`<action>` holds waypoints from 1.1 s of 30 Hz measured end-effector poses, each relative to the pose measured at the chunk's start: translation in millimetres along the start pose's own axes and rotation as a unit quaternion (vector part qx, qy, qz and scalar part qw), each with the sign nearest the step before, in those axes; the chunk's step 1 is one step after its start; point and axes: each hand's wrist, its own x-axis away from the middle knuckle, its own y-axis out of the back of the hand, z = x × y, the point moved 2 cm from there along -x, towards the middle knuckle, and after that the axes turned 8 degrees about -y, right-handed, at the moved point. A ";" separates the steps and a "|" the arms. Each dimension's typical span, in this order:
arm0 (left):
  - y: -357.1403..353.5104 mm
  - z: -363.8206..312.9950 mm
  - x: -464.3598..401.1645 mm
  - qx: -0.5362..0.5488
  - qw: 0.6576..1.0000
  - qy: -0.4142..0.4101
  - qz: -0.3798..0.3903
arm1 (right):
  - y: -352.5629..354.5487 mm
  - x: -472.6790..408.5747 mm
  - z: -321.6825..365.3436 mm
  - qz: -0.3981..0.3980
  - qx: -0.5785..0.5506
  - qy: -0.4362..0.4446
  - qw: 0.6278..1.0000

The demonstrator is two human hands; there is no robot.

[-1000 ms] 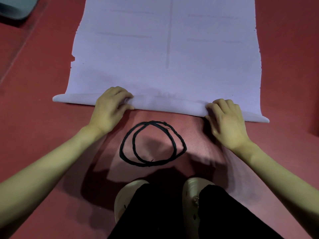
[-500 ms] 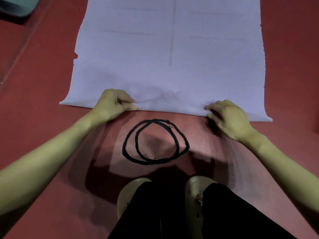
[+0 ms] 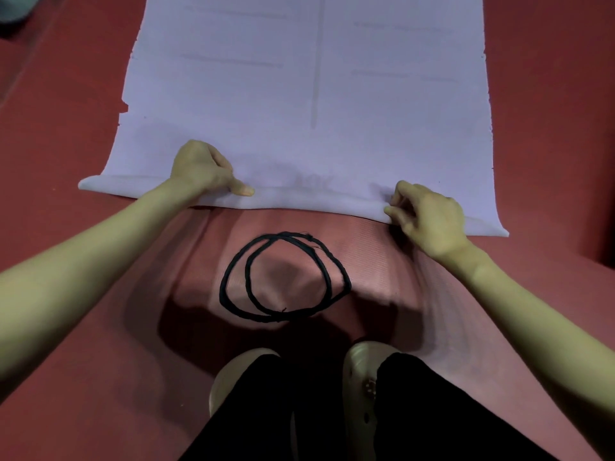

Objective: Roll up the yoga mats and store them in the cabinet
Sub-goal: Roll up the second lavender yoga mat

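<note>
A pale purple yoga mat (image 3: pixel 299 94) lies flat on the red floor, stretching away from me. Its near edge is folded over into a thin first roll (image 3: pixel 299 199). My left hand (image 3: pixel 203 169) grips that rolled edge on the left, fingers curled over it and thumb pointing right. My right hand (image 3: pixel 429 216) pinches the rolled edge on the right with curled fingers. A black elastic cord (image 3: pixel 284 277), looped double, lies on the floor between my hands and my feet.
A pink-red mat (image 3: pixel 376 261) lies under the cord and my feet. My two pale shoes (image 3: pixel 362 357) and black trousers fill the bottom middle. A grey object (image 3: pixel 13 8) shows at the top left corner. Red floor (image 3: pixel 549 94) runs along both sides.
Both hands have shifted forward with the mat's near edge, rolling it over. The left hand moved further up onto the mat and its thumb now points right.
</note>
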 end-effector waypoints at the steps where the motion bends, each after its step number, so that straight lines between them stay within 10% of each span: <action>1: -0.6 -1.5 -0.8 -0.011 1.000 -0.001 -0.003 | -0.8 0.8 -1.5 -0.007 -0.010 0.000 1.000; 14: -4.5 -0.4 -0.8 -0.055 0.992 -0.116 -0.006 | -14.8 11.4 -20.3 -0.114 0.021 0.198 0.973; 24: -15.6 22.3 30.0 -0.232 0.854 -0.455 -0.104 | -23.1 -5.3 -21.0 -0.144 0.109 0.207 0.962; 33: -16.9 29.8 29.2 -0.244 0.831 -0.492 -0.092 | -19.7 -14.5 -18.5 -0.091 0.085 0.176 0.977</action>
